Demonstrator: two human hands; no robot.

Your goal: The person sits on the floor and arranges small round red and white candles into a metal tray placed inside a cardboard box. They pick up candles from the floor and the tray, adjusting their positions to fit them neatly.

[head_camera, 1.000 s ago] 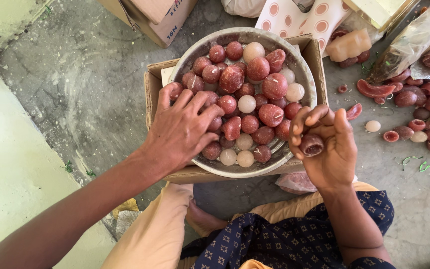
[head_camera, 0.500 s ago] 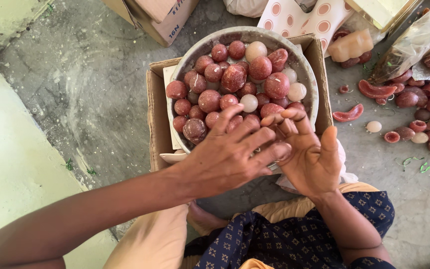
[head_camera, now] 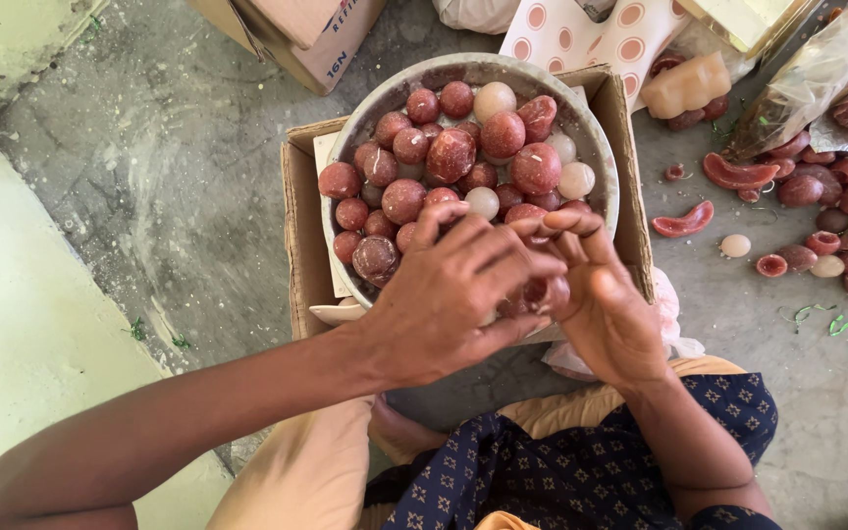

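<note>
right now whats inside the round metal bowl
The bowl holds a heap of reddish-brown balls with a few pale ones. The left hand and right hand cover its near edge, hiding what lies beneath.

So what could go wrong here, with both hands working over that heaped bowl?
The bowl is heaped with red balls, so a nudge from the left hand might roll some off. The ball pressed between it and the right hand could slip. Loose pieces on the floor could be crushed.
</note>
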